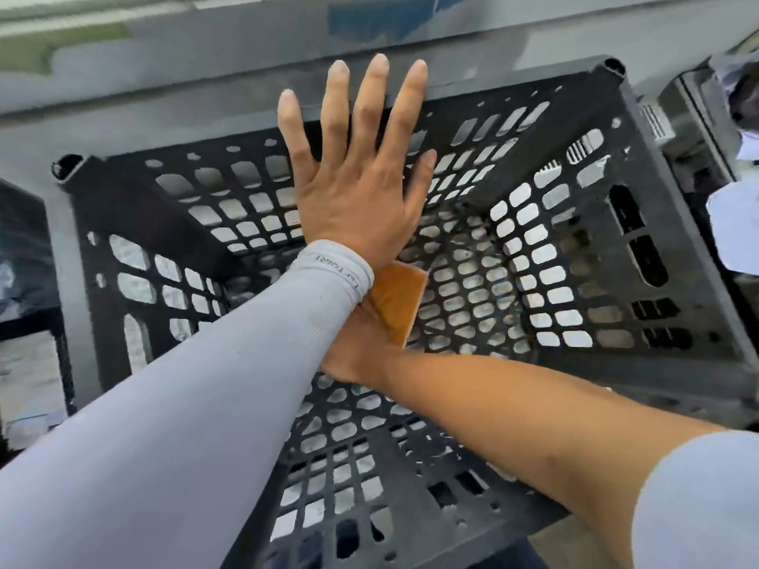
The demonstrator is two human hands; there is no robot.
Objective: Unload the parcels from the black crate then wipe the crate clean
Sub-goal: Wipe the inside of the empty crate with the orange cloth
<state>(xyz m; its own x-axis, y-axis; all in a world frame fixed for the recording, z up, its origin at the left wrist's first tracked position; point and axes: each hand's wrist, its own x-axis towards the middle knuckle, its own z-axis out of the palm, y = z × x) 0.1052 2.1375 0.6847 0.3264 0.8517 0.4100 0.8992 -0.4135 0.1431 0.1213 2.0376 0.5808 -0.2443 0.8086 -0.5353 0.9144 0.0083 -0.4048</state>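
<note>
While the left hand point(353, 190) lies flat and spread against the far wall of the black crate point(575, 223), its fingers point(371, 100) straight and released, with the tips reaching over the far rim, the right hand point(357, 347) sits lower inside the crate, largely hidden under the left wrist. The right hand holds an orange-brown cloth point(400, 299), which sticks out just past the left wrist; the right hand's fingers are covered by the left forearm, so how they curl round the cloth cannot be told beyond that it is held.

The crate fills the middle of the view, seen from above, its mesh walls and mesh floor open to the light, and no parcels show inside it. The left arm wears a pale grey sleeve point(185, 404) down to the wrist; the right forearm is bare, with a grey sleeve pushed up near the elbow.

To the right of the crate, white wrapped bundles point(735, 223) lie beside a dark box edge, blurred. Behind the crate runs a grey surface point(205, 76).
</note>
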